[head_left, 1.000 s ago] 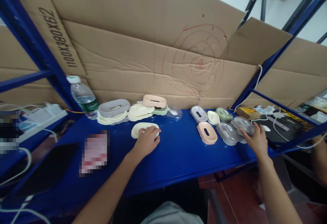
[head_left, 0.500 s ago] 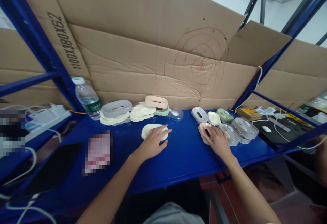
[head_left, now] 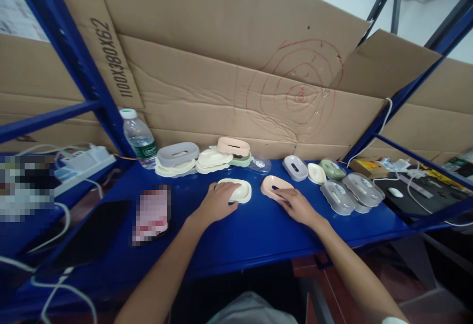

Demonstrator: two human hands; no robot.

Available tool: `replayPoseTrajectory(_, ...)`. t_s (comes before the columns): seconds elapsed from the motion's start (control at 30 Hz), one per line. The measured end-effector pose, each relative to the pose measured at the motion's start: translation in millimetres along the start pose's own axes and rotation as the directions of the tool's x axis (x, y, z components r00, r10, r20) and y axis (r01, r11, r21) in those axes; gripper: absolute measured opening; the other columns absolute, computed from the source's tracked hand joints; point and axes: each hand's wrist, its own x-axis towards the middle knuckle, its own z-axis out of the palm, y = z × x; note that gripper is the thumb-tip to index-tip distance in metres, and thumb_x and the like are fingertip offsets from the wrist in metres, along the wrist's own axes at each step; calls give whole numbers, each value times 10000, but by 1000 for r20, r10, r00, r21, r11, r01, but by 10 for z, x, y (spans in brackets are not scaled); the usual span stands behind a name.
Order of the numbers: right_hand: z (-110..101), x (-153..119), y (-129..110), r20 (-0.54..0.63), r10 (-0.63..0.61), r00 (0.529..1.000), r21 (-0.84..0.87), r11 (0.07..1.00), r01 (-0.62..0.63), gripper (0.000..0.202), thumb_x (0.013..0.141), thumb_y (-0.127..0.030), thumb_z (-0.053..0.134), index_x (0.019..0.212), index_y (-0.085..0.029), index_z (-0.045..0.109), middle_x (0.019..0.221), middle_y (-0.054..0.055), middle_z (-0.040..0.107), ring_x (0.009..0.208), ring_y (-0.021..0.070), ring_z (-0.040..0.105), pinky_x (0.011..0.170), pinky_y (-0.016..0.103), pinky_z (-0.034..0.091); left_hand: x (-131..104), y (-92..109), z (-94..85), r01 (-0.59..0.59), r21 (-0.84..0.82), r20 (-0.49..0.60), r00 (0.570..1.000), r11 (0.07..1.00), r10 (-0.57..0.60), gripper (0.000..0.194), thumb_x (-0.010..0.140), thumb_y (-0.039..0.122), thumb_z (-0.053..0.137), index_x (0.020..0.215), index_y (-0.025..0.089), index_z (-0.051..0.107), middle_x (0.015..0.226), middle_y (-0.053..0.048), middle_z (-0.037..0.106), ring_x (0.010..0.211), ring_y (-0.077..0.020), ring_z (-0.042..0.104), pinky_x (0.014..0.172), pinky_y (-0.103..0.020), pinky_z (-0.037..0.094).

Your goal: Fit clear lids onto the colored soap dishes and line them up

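Note:
On the blue table my left hand [head_left: 219, 203] rests at the left side of a cream tray [head_left: 243, 192], its fingers closed round that edge. My right hand [head_left: 298, 206] grips a peach oval piece with a dark slot [head_left: 272, 185], thumb and fingers on its right end. The two pieces lie close together but apart. Farther right are a lilac slotted piece [head_left: 295, 167], a small cream dish [head_left: 317, 173], a green piece [head_left: 331, 170] and clear lidded pieces [head_left: 337, 197]. Behind my left hand are stacked cream pieces [head_left: 213, 160], topped by another peach piece [head_left: 233, 145].
A grey slotted piece [head_left: 178, 154] lies on cream ones beside a water bottle [head_left: 142, 142]. A blurred pink object [head_left: 152, 213] and a dark flat object [head_left: 92, 233] lie left. Cardboard [head_left: 207, 87] stands behind; a blue frame post [head_left: 74, 58] rises left.
My right hand has brought the peach piece leftward, away from the clear pieces and toward the cream tray. My left hand has shifted to the tray's left edge. The camera view has turned slightly left.

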Motion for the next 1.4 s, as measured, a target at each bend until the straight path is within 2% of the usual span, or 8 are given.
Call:
replayPoseTrajectory(0.23, 100, 570, -87, -116, -58, 992, 63, 996, 65, 388, 1063, -258, 509, 1430, -254, 634, 1403, 99, 707, 1317, 285, 656, 1102, 502, 505, 28, 5, 29, -33, -67, -10, 999, 997, 32, 729, 881, 295, 716, 1559, 314, 449, 1579, -95, 542, 1445, -341, 511, 1192, -562, 360)
replayPoseTrajectory(0.37, 218, 661, -196, -158, -127, 979, 81, 987, 141, 399, 1080, -252, 489, 1462, -273, 600, 1412, 97, 702, 1297, 263, 660, 1101, 499, 488, 45, -29, 54, 16, -95, -57, 998, 995, -21, 977, 809, 313, 826, 1637, 263, 310, 1705, -191, 279, 1488, -388, 444, 1197, -571, 397)
replayPoseTrajectory(0.47, 300, 595, -314, -169, -201, 965, 84, 973, 217, 419, 1092, -240, 468, 1501, -269, 557, 1420, 101, 696, 1287, 248, 658, 1101, 489, 473, 45, -47, 69, 0, -143, -66, 998, 990, -10, 1054, 782, 298, 864, 1651, 285, 269, 1744, -186, 136, 1491, -359, 444, 1202, -522, 429)
replayPoseTrajectory(0.63, 391, 499, -489, -100, -298, 949, 63, 950, 305, 436, 1101, -214, 439, 1528, -247, 520, 1459, 112, 667, 1364, 237, 608, 1121, 469, 448, 32, -42, 79, -133, -148, -85, 989, 980, 122, 712, 865, 283, 803, 1520, 289, 525, 1698, -131, 300, 1537, -347, 373, 1241, -522, 394)
replayPoseTrajectory(0.77, 432, 501, -513, -70, -332, 941, 33, 942, 335, 468, 1097, -191, 431, 1558, -256, 479, 1477, 110, 654, 1386, 239, 598, 1148, 485, 430, 43, -59, 82, -141, -116, -78, 988, 983, 132, 497, 879, 334, 803, 1357, 257, 690, 1629, -136, 435, 1511, -362, 410, 1256, -550, 362)
replayPoseTrajectory(0.87, 451, 503, -497, -68, -342, 937, 5, 939, 344, 488, 1086, -179, 448, 1567, -258, 468, 1476, 117, 654, 1384, 244, 603, 1151, 488, 433, 53, -89, 103, -133, -102, -74, 989, 986, 126, 479, 888, 361, 794, 1349, 265, 704, 1627, -134, 457, 1498, -369, 434, 1240, -566, 379)
replayPoseTrajectory(1.03, 458, 502, -479, -22, -339, 941, 4, 941, 339, 491, 1066, -309, 574, 1545, -242, 491, 1475, 131, 652, 1369, 263, 615, 1148, 489, 438, 46, -105, 123, -123, -93, -48, 992, 988, 119, 503, 930, 431, 741, 1411, 299, 672, 1661, -127, 427, 1512, -374, 425, 1243, -586, 357)
replayPoseTrajectory(1.4, 462, 511, -492, -47, -342, 938, -13, 940, 342, 402, 1083, -242, 521, 1483, -255, 562, 1421, 99, 696, 1337, 247, 643, 1127, 469, 467, 52, -84, 125, -112, -68, -21, 994, 991, 110, 481, 946, 427, 715, 1401, 273, 682, 1661, -144, 434, 1528, -379, 403, 1235, -608, 350)
